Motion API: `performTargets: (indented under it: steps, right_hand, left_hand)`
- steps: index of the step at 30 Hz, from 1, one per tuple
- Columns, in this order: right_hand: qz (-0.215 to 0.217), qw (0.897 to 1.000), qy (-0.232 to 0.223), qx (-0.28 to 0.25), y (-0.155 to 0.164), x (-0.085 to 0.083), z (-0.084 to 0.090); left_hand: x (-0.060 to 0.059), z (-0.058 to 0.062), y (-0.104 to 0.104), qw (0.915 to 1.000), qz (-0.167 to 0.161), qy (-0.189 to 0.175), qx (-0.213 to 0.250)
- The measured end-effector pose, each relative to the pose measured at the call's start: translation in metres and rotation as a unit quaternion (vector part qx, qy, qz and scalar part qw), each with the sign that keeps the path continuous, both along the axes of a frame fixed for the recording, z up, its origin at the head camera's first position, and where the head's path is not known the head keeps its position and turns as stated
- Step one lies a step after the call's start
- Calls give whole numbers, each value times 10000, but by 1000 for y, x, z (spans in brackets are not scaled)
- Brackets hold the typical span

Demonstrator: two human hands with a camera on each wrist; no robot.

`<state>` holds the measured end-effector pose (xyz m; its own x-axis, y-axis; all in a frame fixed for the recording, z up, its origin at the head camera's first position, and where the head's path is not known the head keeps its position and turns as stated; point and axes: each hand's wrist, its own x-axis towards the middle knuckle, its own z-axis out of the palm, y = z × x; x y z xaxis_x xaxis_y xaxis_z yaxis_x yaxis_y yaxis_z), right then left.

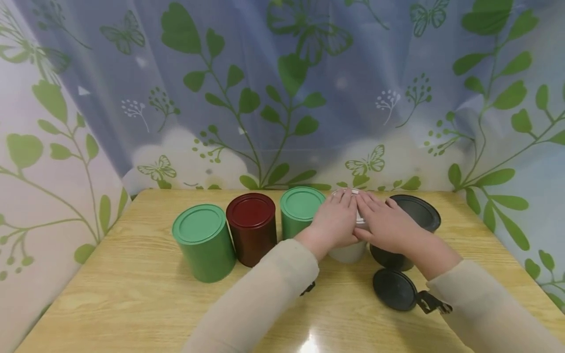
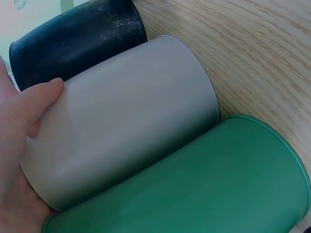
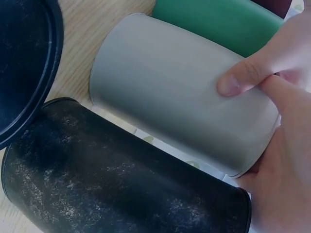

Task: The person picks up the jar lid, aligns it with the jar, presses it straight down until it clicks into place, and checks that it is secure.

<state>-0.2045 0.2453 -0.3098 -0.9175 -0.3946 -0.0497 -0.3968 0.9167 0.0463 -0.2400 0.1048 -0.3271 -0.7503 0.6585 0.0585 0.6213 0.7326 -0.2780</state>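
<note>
Both of your hands were on the grey tin (image 1: 350, 251), which stood in the row of tins toward the far edge of the table (image 1: 132, 294), right of the middle. Your left hand (image 1: 334, 220) lay over its top with the fingers laid flat across the lid, and the thumb (image 2: 36, 99) pressed against the tin's side. Your right hand (image 1: 384, 223) covered the top from the other side, fingers flat too, its thumb against the wall in the right wrist view. So neither hand was closed into a fist; both were spread and pressing down, thumbs steadying the wall.

The grey tin touched a green tin (image 1: 301, 211) on its left and the black tin (image 1: 408, 230) on its right. The black tin stood open, its black lid (image 1: 394, 289) lying flat on the table nearer you. Farther left, a dark red tin (image 1: 252, 228) and another green tin (image 1: 204, 242) wore their lids.

By my reading, three tins were finished, the grey one's lid was being seated, and the black tin remained uncovered.
</note>
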Motion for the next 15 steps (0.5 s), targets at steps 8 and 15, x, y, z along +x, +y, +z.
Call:
performTargets:
  steps: [8,15]
  right_hand:
    - [150,9998,74,-47,4,0,3]
    - [156,9995,241,116,7,8,8]
  left_hand:
    - [2,4,-5,9992,290,-236,128]
    - [5,6,-10,9982,531,-273,9]
